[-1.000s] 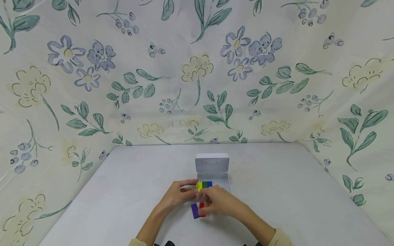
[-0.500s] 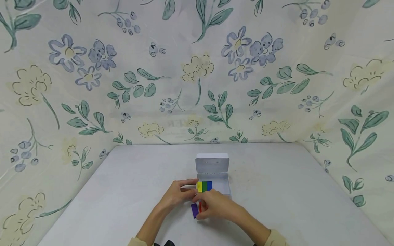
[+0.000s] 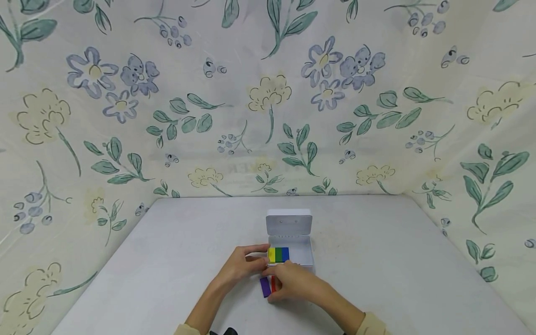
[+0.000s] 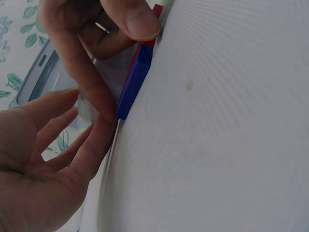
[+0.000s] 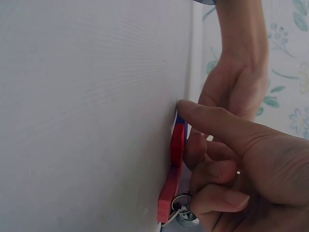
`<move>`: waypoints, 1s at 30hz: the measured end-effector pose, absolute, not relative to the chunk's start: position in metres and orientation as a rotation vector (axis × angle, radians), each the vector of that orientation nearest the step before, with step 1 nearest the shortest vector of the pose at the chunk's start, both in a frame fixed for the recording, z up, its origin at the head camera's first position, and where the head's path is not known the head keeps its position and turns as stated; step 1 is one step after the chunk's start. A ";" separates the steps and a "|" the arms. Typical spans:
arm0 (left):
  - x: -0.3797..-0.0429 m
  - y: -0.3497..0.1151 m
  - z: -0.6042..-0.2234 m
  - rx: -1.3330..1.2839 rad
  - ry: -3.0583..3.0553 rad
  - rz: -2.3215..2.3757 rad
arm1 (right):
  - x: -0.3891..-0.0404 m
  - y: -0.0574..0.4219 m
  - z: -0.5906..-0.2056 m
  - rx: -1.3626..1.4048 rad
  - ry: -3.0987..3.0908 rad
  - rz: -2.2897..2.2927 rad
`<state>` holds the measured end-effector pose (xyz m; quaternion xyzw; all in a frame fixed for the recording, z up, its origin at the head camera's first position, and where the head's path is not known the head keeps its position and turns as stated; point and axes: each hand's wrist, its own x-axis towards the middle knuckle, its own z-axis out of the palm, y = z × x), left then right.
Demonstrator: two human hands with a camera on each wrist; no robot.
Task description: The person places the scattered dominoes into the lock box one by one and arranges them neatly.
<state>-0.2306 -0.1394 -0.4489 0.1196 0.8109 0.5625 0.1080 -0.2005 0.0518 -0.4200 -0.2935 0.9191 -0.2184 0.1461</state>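
Note:
In the head view a white hinged box (image 3: pixel 302 253) stands with its lid up. Yellow, green and blue blocks (image 3: pixel 278 254) lie side by side within its left part. My left hand (image 3: pixel 244 261) holds the box's left end between thumb and fingers. In front of the box, my right hand (image 3: pixel 295 280) spans a red block (image 3: pixel 273 284), thumb at the near end and index finger toward the far end. Left of it lies a purple block (image 3: pixel 265 287), which looks blue in the left wrist view. The right hand hides much of the red block.
A white table (image 3: pixel 201 223) surrounds the box, backed by a flower-print sheet (image 3: pixel 268 139). A thin metal ring (image 5: pixel 181 202) shows beside the red piece in the right wrist view. Dark objects (image 3: pixel 230 331) reach in at the bottom edge.
My right hand has moved slightly nearer the person, its thumb passing the red block's near end. More of the box interior shows now. The left hand stays put.

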 end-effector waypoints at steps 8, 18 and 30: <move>-0.232 -0.139 -0.450 0.350 2.386 1.651 | -0.203 0.052 -0.421 -0.854 2.653 -0.596; -0.232 -0.140 -0.450 0.367 2.370 1.666 | -0.201 0.055 -0.422 -0.855 2.636 -0.692; -0.230 -0.138 -0.448 0.352 2.401 1.638 | -0.203 0.059 -0.424 -0.856 2.584 -0.787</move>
